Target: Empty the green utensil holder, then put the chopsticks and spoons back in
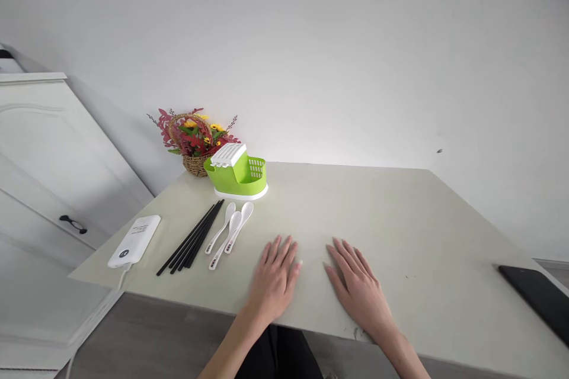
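My left hand [274, 277] lies flat, palm down, on the pale table [400, 231] near its front edge, holding nothing. My right hand [358, 284] rests flat beside it, fingers spread, also with nothing in it. To the left of my left hand lie three white spoons [229, 230] side by side. Next to them is a bundle of black chopsticks [192, 238]. Behind these stands a green cutlery holder [237, 173] with a white slotted lid and white base.
A white power bank [136, 240] with a cable lies at the table's left corner. A wicker basket of flowers [194, 139] stands against the wall behind the holder. A black phone [536, 296] lies at the right edge. A white cabinet [48, 160] stands left.
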{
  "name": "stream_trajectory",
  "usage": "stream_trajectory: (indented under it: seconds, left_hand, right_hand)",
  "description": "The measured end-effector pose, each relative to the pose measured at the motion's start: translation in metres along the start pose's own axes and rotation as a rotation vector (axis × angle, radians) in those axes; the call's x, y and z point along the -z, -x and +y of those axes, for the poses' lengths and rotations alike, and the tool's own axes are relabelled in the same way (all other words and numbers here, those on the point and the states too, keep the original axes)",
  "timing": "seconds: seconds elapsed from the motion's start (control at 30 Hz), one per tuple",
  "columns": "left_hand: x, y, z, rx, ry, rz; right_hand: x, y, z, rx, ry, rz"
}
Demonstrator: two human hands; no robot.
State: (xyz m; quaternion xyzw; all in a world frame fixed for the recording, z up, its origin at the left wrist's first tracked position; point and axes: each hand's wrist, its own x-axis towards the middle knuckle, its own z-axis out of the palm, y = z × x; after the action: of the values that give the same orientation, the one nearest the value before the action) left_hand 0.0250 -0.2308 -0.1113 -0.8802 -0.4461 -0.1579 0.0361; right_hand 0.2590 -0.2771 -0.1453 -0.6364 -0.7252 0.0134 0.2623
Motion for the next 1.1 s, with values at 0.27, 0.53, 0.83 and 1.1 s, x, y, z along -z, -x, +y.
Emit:
stream_trajectory:
  seconds: [0.27, 0.53, 0.83, 1.1]
  left_hand:
    - [0.0, 0.002, 0.0, 0.0, 0.038, 0.018]
    - [0.031, 0.012, -0.024, -0.028, 0.235, -0.016]
    - [0.096, 0.065, -0.151, 0.566, -0.052, 0.35]
    - [0.098, 0.072, -0.186, 0.74, 0.043, 0.003]
  right_hand:
    - [0.0, 0.001, 0.0, 0.018, 0.0, 0.015]
    - [-0.002, 0.005, 0.004, -0.014, -0.024, 0.005]
    - [-0.002, 0.009, 0.005, -0.058, -0.05, -0.031]
    - [0.001, 0.011, 0.006, -0.081, -0.051, -0.053]
